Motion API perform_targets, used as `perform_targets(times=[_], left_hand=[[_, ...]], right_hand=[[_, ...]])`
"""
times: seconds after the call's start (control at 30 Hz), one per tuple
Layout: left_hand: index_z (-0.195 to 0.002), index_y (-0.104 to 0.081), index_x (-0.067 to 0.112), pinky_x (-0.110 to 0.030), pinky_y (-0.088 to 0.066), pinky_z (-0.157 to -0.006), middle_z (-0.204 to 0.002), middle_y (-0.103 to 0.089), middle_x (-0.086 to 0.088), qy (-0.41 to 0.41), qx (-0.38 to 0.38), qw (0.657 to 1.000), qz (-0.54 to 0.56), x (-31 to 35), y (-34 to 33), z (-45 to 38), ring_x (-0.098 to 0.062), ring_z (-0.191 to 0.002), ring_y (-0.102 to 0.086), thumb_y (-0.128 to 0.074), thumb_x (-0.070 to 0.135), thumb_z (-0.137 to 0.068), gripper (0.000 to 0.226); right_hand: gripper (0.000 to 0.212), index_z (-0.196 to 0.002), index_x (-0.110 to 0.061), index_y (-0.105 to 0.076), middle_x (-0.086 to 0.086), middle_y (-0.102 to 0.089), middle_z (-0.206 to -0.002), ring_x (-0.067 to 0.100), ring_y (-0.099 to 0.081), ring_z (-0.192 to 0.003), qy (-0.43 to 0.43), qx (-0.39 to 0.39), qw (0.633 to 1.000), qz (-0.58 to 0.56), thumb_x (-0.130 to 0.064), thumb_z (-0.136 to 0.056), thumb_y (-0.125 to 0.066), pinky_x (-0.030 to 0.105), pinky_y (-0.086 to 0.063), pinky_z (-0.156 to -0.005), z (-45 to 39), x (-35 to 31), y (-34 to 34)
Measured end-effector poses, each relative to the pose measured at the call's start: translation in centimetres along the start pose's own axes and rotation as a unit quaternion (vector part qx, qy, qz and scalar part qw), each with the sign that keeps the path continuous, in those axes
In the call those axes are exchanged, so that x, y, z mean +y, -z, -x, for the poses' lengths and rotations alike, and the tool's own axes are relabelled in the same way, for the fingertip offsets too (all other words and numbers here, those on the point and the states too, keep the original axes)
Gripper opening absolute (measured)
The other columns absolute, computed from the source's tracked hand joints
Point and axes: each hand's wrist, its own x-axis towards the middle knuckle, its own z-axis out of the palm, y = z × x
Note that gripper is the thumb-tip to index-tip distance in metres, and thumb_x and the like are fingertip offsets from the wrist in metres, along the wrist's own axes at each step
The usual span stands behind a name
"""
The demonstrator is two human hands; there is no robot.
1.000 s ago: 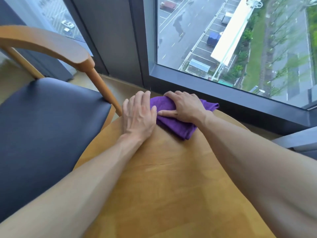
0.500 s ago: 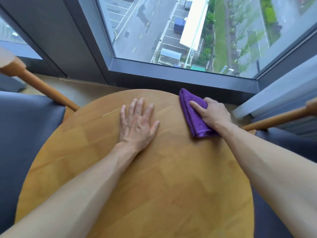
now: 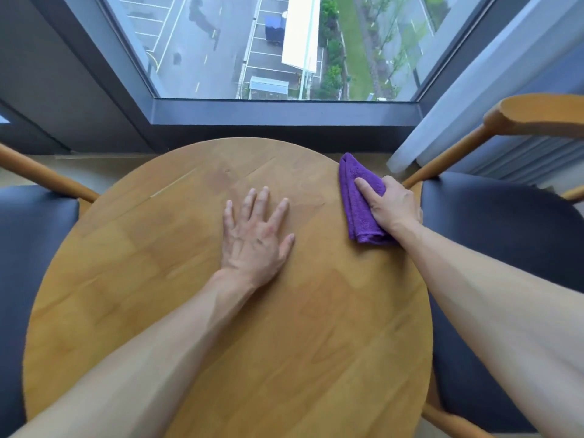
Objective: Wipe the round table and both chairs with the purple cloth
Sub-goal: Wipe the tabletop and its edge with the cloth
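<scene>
The right hand [image 3: 392, 207] presses the folded purple cloth [image 3: 358, 203] flat at the far right edge of the round wooden table [image 3: 284, 343]; the left hand [image 3: 252, 241] lies spread, bracing mid-table. Table wiping is underway; next, probably a sweep along the near edge, then both chairs.

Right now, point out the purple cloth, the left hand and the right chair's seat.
purple cloth [image 3: 357, 203]: head view, bare folded middle.
left hand [image 3: 252, 245]: head view, back of hand.
right chair's seat [image 3: 493, 222]: head view, dark cushion.
</scene>
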Motion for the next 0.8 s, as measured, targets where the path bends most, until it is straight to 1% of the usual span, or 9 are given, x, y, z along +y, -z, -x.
perform_targets(times=[0.07,0.2,0.3,0.4,0.5,0.63,0.73,0.8], left_hand=[[-0.154,-0.024,0.037,-0.054,-0.002,-0.122,-0.165,-0.012,-0.005,-0.017,-0.004,1.0,0.003,0.5,0.0,1.0,-0.025,-0.153,-0.005,-0.039,0.058,-0.095,0.064],[-0.155,-0.018,0.038,-0.055,0.002,-0.122,-0.167,-0.006,-0.004,-0.057,-0.022,0.998,0.009,1.9,-0.3,3.1,-0.025,-0.154,0.0,-0.035,0.058,-0.096,0.065],[-0.155,-0.015,0.039,-0.056,0.004,-0.121,-0.167,-0.002,-0.003,-0.079,-0.041,0.996,0.007,2.8,-0.7,4.7,-0.025,-0.154,0.003,-0.034,0.059,-0.096,0.065],[-0.155,-0.012,0.04,-0.059,0.003,-0.12,-0.167,-0.001,-0.003,-0.104,-0.057,0.993,0.001,3.7,-1.1,6.4,-0.025,-0.154,0.004,-0.033,0.059,-0.096,0.066],[-0.156,-0.009,0.039,-0.06,0.003,-0.119,-0.167,0.001,-0.003,-0.126,-0.077,0.989,-0.004,4.4,-1.4,8.0,-0.026,-0.154,0.005,-0.033,0.058,-0.096,0.067],[-0.156,-0.01,0.039,-0.062,0.002,-0.119,-0.167,0.001,-0.003,-0.137,-0.098,0.986,-0.004,5.0,-1.6,9.8,-0.026,-0.154,0.006,-0.036,0.056,-0.097,0.067],[-0.156,-0.01,0.038,-0.063,0.001,-0.119,-0.167,0.001,-0.003,-0.144,-0.105,0.984,-0.015,5.0,-1.7,10.4,-0.027,-0.153,0.006,-0.038,0.053,-0.097,0.067],[-0.156,-0.011,0.037,-0.064,0.0,-0.118,-0.167,0.001,-0.003,-0.146,-0.106,0.984,-0.013,5.0,-1.6,10.8,-0.027,-0.153,0.005,-0.04,0.051,-0.098,0.067]], right_hand=[[0.076,-0.091,-0.025,-0.051,0.007,-0.065,-0.099,0.034,-0.059,-0.096,-0.02,0.017,1.0,0.001,-0.093,-0.073,-0.024,0.037,-0.035,-0.072,1.1,0.9,0.0],[0.078,-0.096,-0.025,-0.052,0.008,-0.065,-0.102,0.036,-0.06,-0.099,-0.06,0.031,0.998,0.001,-0.093,-0.073,-0.021,0.04,-0.039,-0.076,3.4,2.3,0.1],[0.076,-0.098,-0.024,-0.053,0.009,-0.064,-0.1,0.036,-0.06,-0.096,-0.09,0.046,0.995,-0.005,-0.09,-0.076,-0.022,0.039,-0.039,-0.075,5.5,3.5,0.2],[0.076,-0.097,-0.023,-0.052,0.007,-0.061,-0.094,0.035,-0.059,-0.093,-0.132,0.059,0.989,-0.018,-0.09,-0.076,-0.023,0.038,-0.039,-0.075,7.9,4.6,0.3],[0.077,-0.095,-0.02,-0.05,0.005,-0.056,-0.09,0.031,-0.052,-0.085,-0.169,0.068,0.983,-0.035,-0.09,-0.077,-0.023,0.038,-0.038,-0.074,10.2,5.4,0.2],[0.072,-0.093,-0.019,-0.047,0.004,-0.052,-0.088,0.028,-0.045,-0.081,-0.221,0.083,0.971,-0.037,-0.087,-0.08,-0.026,0.037,-0.035,-0.074,13.0,5.9,0.1],[0.071,-0.094,-0.018,-0.045,0.005,-0.051,-0.087,0.029,-0.047,-0.082,-0.256,0.086,0.962,-0.036,-0.085,-0.081,-0.025,0.038,-0.035,-0.073,15.0,6.1,0.1],[0.07,-0.094,-0.017,-0.044,0.006,-0.052,-0.089,0.032,-0.053,-0.087,-0.271,0.092,0.957,-0.041,-0.084,-0.083,-0.026,0.038,-0.034,-0.073,16.2,6.2,-0.1]])
